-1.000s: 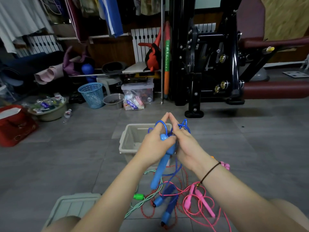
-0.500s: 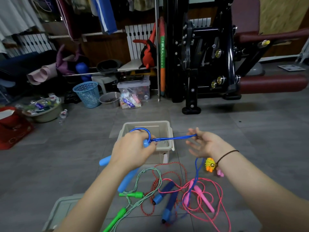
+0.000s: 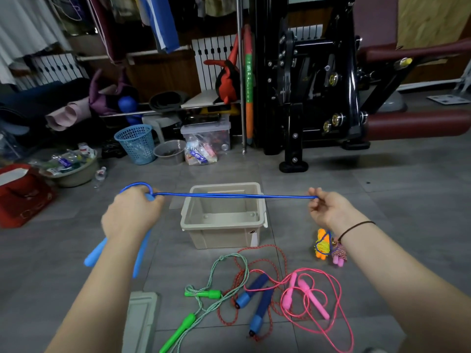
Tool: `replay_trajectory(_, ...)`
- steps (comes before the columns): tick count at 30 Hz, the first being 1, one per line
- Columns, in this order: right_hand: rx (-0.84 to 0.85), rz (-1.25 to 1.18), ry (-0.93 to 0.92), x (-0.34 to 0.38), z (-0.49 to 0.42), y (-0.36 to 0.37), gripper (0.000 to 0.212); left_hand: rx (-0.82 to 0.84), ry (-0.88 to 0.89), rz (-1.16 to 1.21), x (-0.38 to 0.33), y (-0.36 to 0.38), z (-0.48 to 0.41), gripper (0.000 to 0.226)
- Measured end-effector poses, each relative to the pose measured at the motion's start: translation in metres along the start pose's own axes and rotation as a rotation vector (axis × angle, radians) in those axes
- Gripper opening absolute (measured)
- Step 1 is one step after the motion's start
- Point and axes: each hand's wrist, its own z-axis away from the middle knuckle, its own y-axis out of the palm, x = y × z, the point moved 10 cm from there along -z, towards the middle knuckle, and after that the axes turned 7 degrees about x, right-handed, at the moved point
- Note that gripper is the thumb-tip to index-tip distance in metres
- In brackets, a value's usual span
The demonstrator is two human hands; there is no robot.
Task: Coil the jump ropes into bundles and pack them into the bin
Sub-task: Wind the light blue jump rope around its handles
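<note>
A blue jump rope (image 3: pixel 229 196) is stretched taut in a doubled line above the open beige bin (image 3: pixel 193 225). My left hand (image 3: pixel 131 215) grips both light blue handles, which hang below the fist, with a loop of cord over the knuckles. My right hand (image 3: pixel 328 211) pinches the folded far end of the cord. On the floor in front of me lie a green-handled rope (image 3: pixel 204 294), a red cord with dark blue handles (image 3: pixel 257 296) and a pink rope (image 3: pixel 313 299), all loose and tangled together. Nothing is inside the bin.
The bin's lid (image 3: pixel 141 319) lies on the floor at lower left. Two small coiled bundles, orange (image 3: pixel 321 244) and pink (image 3: pixel 339 254), sit right of the bin. A black gym machine (image 3: pixel 305 98), a blue basket (image 3: pixel 136 143) and a red bag (image 3: pixel 23 194) stand farther off.
My hands have moved apart from a joined position over the bin, pulling the doubled blue cord out into a long taut line. The left hand went left, the right hand right.
</note>
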Motion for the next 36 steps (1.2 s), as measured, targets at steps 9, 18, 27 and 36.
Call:
replay_trajectory(9,0.072,0.079,0.025,0.003,0.011,0.001,0.023,0.017,-0.048,0.214,0.031,-0.003,-0.023,0.012)
replay_trajectory(18,0.349,0.249,0.264,-0.047,0.029,0.039,0.081,0.5,0.216,0.998,-0.053,0.037,0.016,0.033)
replay_trajectory(27,0.74,0.616,0.068,-0.056,0.089,0.102,0.048,0.812,0.151,1.284,-0.118,0.084,0.061,0.022)
replay_trajectory(36,0.804,0.968,-0.143,-0.08,0.108,0.123,0.027,0.675,0.091,1.542,-0.147,0.09,0.064,0.019)
